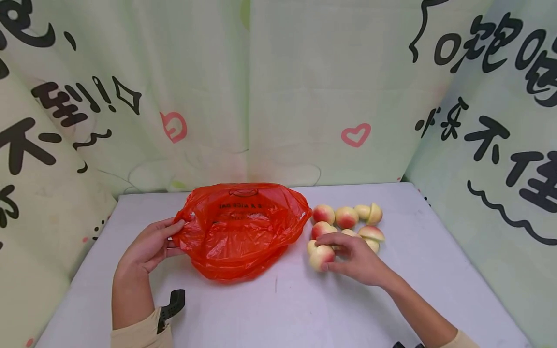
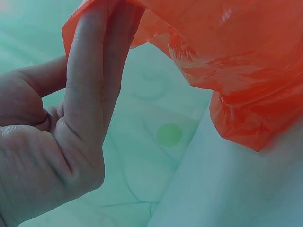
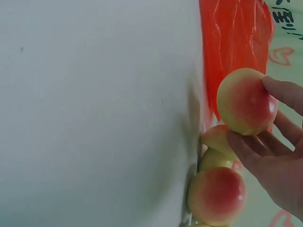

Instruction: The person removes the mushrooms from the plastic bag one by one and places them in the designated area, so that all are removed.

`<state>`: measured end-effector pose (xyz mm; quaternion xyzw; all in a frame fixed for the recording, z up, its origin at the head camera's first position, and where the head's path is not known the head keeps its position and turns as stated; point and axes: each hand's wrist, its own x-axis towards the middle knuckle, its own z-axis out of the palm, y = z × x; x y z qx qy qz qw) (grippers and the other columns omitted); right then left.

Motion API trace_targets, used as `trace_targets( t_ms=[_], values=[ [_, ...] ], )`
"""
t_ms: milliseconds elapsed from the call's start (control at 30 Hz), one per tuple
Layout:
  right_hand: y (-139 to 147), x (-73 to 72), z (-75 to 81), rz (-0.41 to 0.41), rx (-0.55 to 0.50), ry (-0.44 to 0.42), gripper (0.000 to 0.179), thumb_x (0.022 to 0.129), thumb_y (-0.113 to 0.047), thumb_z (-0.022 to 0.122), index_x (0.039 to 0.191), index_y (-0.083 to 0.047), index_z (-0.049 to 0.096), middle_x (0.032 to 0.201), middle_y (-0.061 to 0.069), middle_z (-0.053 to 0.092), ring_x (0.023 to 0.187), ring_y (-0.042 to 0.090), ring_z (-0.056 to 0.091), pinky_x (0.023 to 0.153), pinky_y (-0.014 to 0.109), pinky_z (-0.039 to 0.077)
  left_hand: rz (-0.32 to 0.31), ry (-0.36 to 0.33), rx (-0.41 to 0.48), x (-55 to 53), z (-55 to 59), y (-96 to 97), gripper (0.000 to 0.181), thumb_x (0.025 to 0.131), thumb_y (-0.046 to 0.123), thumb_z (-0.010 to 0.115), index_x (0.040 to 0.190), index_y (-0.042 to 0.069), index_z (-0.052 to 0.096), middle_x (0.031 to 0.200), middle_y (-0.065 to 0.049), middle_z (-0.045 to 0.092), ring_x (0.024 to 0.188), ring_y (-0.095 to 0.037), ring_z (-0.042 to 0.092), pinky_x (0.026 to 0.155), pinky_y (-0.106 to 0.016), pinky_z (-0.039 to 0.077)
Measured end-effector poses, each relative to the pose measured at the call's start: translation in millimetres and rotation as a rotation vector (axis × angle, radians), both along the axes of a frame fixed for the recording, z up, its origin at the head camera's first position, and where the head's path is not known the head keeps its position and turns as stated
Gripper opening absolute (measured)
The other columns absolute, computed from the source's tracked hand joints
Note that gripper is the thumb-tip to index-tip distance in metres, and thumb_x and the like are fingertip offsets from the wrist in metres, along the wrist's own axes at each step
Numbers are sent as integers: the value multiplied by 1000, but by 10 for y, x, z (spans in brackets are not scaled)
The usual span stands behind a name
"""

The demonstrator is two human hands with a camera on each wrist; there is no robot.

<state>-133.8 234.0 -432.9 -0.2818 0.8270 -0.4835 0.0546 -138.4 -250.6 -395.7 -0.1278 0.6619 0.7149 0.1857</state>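
Observation:
My left hand pinches the left edge of a red plastic bag, thumb on the outside and fingers behind the film. The bag's mouth gapes toward me, and dark print shows on its inside. In the left wrist view, two long fingers run up into the red film. To the right of the bag, my right hand grips a yellow peach with a red blush between thumb and fingers. In the head view this peach overlaps a paler one behind it. More peaches sit just beyond the hand, partly covered by it.
The fruit stands in rough rows at the table's right rear, including split-looking pale pieces and a red-topped piece. A white table carries everything. Printed curtains enclose its back and sides. A black strap circles the left wrist.

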Motion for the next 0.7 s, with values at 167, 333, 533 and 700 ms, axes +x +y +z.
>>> trace_targets(
  t_ms=[167,333,533,700],
  values=[
    [-2,10,-56,-6,34,53,45,84,-12,88,126,-8,72,125,6,73,117,10,66,96,25,59,-3,4,-5,1,-14,-7,71,105,39,63,161,7,34,113,7,72,99,-13,74,89,-33,63],
    [-6,23,-68,-21,80,66,44,84,-15,88,126,-10,73,124,4,74,116,15,66,95,29,60,1,4,-13,4,-32,-15,71,105,39,63,161,7,35,112,7,72,98,-13,73,89,-32,63],
    [-20,34,-57,-38,118,126,45,82,-16,90,124,-11,74,120,1,75,111,18,67,94,32,61,-2,11,-20,2,-18,-13,70,105,39,62,161,7,34,113,7,71,99,-13,73,89,-32,63],
    [-27,40,-76,-47,150,206,44,79,-12,91,120,-12,75,116,0,76,108,17,67,93,30,60,-4,15,-20,6,-6,-8,69,106,38,61,161,6,34,112,7,71,98,-13,73,89,-32,63]
  ],
)
